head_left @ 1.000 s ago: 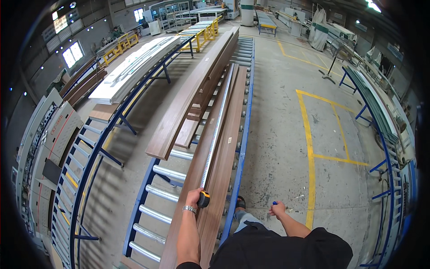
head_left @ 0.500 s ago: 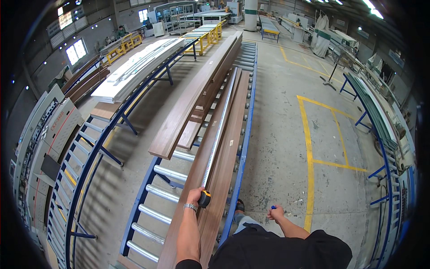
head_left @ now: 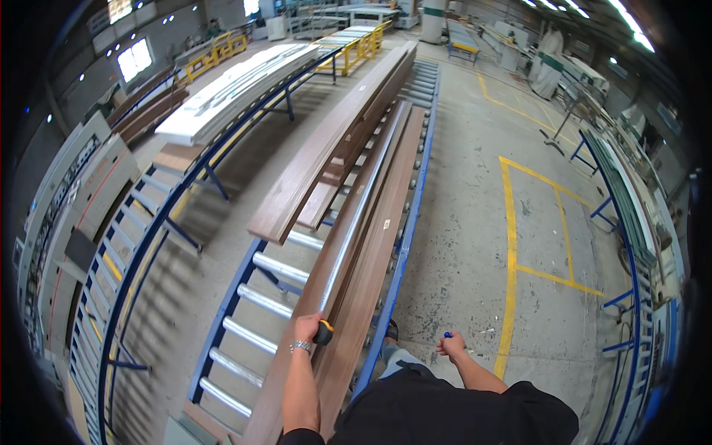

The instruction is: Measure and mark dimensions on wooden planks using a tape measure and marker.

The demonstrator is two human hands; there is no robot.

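Note:
My left hand (head_left: 306, 328) is closed round a black and yellow tape measure (head_left: 323, 333), low over the near part of a long brown plank (head_left: 314, 285). From its case the pale blade (head_left: 359, 200) runs far along the plank toward the other end. A second brown profiled board (head_left: 382, 245) with a small white label lies beside it on the right. Out to the right, above the floor, my right hand (head_left: 451, 345) is closed on a small blue object, which looks like a pen (head_left: 447, 335).
The boards rest on a roller conveyor (head_left: 250, 336) with a blue frame (head_left: 402, 267). More brown boards (head_left: 326, 148) are stacked at its far left. Another roller table (head_left: 159, 200) on the left carries white panels (head_left: 237, 89). Yellow lines (head_left: 510, 259) mark the floor at right.
My left hand and the tape measure have shifted slightly nearer and to the left, the blade still stretched along the plank. My view has tilted a little; the right hand keeps its hold.

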